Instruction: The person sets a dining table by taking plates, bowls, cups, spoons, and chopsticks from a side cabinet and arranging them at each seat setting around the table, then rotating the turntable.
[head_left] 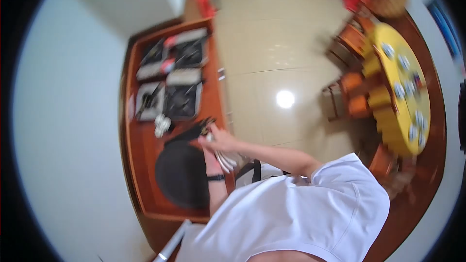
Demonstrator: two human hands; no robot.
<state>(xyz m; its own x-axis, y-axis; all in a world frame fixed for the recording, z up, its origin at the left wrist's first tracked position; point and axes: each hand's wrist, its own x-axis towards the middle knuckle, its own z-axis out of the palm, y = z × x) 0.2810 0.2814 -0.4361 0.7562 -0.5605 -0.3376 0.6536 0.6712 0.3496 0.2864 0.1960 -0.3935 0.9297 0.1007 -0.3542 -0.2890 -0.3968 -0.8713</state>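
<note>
My right hand (219, 140) reaches in from the right and meets my left hand (210, 159) above the edge of a reddish-brown table (213, 102). A white, glove-like cloth (227, 162) with finger-like strips hangs below my right hand, whose fingers are closed on it. The fingers of my left hand are partly hidden and blurred; a black band circles that wrist. Beside the hands lie a dark item with gold-coloured parts (206, 125) and a round black seat or cushion (182, 175).
Trays with black items (183, 101) and a crumpled white thing (162, 125) sit farther along the table. Beyond the tiled floor (262, 87), wooden chairs (357, 94) stand by a yellow-covered table (388, 77) with dishes. Red stools are at the top.
</note>
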